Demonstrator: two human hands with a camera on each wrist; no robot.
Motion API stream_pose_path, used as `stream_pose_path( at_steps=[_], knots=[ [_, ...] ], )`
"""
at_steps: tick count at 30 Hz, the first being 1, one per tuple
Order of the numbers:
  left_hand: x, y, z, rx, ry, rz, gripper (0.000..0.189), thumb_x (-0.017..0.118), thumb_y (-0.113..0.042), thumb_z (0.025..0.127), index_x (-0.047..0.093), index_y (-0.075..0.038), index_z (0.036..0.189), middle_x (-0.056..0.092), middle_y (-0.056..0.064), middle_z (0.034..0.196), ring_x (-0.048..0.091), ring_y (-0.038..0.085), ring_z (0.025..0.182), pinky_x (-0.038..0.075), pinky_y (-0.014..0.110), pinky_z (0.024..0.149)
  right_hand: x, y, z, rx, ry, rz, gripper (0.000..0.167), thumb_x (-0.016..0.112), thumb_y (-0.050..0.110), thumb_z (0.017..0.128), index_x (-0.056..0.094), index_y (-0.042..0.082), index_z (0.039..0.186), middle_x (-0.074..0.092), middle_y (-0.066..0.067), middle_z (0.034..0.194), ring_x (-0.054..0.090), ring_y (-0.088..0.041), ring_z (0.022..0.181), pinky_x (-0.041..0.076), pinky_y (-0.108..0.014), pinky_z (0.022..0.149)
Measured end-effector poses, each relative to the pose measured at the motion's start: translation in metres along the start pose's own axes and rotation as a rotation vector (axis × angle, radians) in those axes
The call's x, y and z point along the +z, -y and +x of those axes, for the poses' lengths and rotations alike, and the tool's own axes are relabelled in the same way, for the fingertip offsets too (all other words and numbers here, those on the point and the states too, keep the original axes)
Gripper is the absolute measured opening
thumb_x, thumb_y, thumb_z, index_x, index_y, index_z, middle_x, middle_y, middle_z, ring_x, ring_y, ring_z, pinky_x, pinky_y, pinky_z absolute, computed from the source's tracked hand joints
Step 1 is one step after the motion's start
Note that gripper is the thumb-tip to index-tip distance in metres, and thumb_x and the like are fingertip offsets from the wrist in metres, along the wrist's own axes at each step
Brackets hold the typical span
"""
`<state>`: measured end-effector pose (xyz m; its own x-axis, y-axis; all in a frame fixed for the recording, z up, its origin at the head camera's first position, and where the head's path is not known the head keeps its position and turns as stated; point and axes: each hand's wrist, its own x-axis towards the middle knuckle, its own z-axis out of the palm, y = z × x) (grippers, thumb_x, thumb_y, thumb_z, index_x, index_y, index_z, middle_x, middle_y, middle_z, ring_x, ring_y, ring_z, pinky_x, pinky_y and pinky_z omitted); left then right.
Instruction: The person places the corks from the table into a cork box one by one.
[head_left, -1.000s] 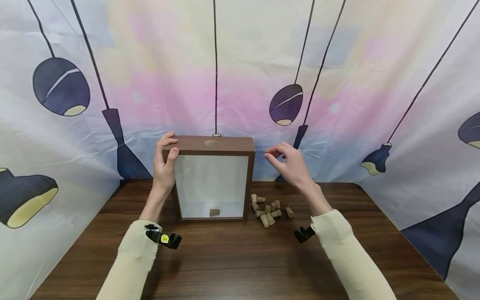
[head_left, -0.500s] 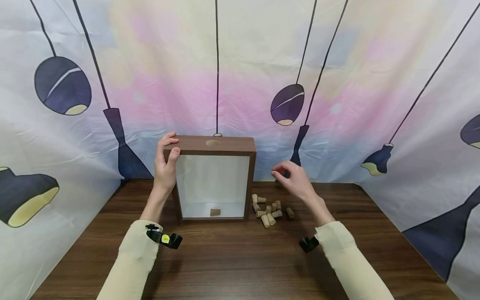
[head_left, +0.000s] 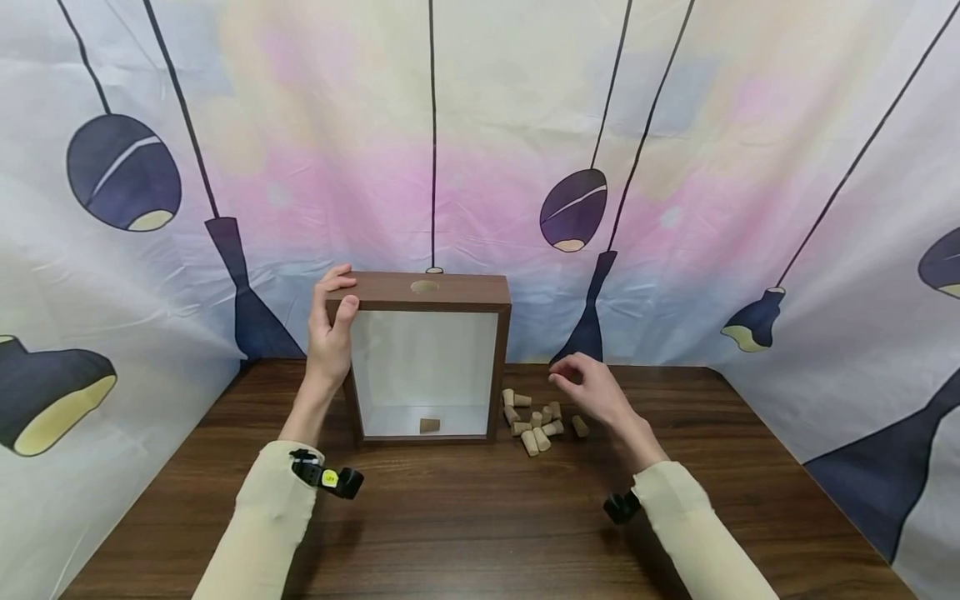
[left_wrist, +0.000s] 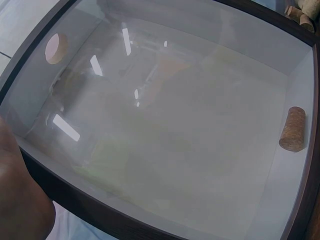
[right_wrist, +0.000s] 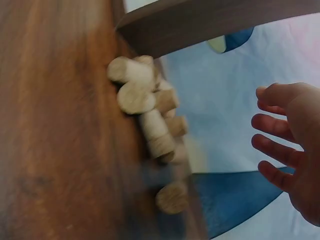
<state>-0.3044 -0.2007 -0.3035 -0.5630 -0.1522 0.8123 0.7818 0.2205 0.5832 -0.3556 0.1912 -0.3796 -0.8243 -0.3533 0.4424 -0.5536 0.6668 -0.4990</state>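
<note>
A brown wooden shadow box frame (head_left: 420, 288) with a glass front stands upright on the table. My left hand (head_left: 327, 333) grips its upper left corner, thumb on the front edge and fingers over the top. A round hole (head_left: 425, 287) sits in the top side. Inside, one tapered cork (left_wrist: 293, 129) lies on the white floor of the box. My right hand (head_left: 592, 387) hovers above and behind a pile of corks (head_left: 536, 421) on the right. In the right wrist view its fingers (right_wrist: 275, 150) are loosely bent, with nothing held.
The dark wooden table (head_left: 480, 517) carries the box and the corks. One cork (head_left: 580, 426) lies a little apart, to the right of the pile. A patterned cloth backdrop (head_left: 480, 167) hangs right behind the table and along both sides.
My right hand has come down from beside the top of the box to just above the corks, shifting slightly right. The left hand, the box and the corks stay as they were.
</note>
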Motion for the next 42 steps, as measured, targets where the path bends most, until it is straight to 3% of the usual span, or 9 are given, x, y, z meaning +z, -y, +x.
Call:
stream_pose_path(
  at_steps=[7, 15, 32, 38, 42],
  knots=[
    [0.0, -0.001, 0.001, -0.002, 0.0, -0.006, 0.042, 0.048, -0.021, 0.103, 0.044, 0.014, 0.126, 0.036, 0.026, 0.151, 0.027, 0.03, 0.147, 0.023, 0.045, 0.115, 0.012, -0.019, -0.007, 0.042, 0.062, 0.01, 0.019, 0.066, 0.024, 0.096, 0.072, 0.01, 0.107, 0.066, -0.001, 0.097, 0.062, -0.014, 0.086, 0.05, -0.036, 0.08],
    [0.0, 0.0, -0.001, 0.007, 0.002, -0.004, 0.04, 0.047, -0.018, 0.102, 0.045, 0.014, 0.126, 0.035, 0.027, 0.15, 0.027, 0.032, 0.147, 0.025, 0.04, 0.114, 0.023, -0.036, -0.012, 0.058, 0.123, 0.001, 0.02, 0.068, 0.018, 0.095, 0.071, 0.005, 0.109, 0.066, -0.004, 0.099, 0.062, -0.015, 0.087, 0.051, -0.033, 0.078],
    [0.0, 0.0, 0.0, 0.02, 0.009, -0.016, 0.04, 0.048, -0.018, 0.103, 0.044, 0.014, 0.126, 0.035, 0.028, 0.151, 0.025, 0.034, 0.147, 0.022, 0.048, 0.115, 0.028, -0.046, -0.014, 0.115, 0.261, -0.008, 0.03, 0.064, 0.021, 0.097, 0.068, 0.006, 0.123, 0.067, -0.011, 0.122, 0.064, -0.03, 0.112, 0.05, -0.048, 0.093],
    [0.001, 0.0, -0.001, 0.013, 0.008, -0.01, 0.039, 0.047, -0.017, 0.103, 0.044, 0.013, 0.127, 0.035, 0.026, 0.151, 0.026, 0.033, 0.148, 0.024, 0.043, 0.114, 0.027, -0.045, -0.013, 0.124, 0.27, -0.008, 0.023, 0.066, 0.018, 0.094, 0.069, 0.01, 0.116, 0.07, -0.008, 0.113, 0.065, -0.027, 0.107, 0.051, -0.047, 0.091],
    [0.0, 0.0, -0.001, 0.005, 0.004, -0.006, 0.04, 0.047, -0.018, 0.103, 0.044, 0.013, 0.127, 0.035, 0.026, 0.151, 0.025, 0.033, 0.148, 0.023, 0.049, 0.115, 0.027, -0.047, -0.014, 0.117, 0.247, 0.001, 0.014, 0.068, 0.014, 0.091, 0.068, 0.012, 0.105, 0.07, -0.005, 0.105, 0.066, -0.023, 0.1, 0.052, -0.044, 0.087]
  ],
)
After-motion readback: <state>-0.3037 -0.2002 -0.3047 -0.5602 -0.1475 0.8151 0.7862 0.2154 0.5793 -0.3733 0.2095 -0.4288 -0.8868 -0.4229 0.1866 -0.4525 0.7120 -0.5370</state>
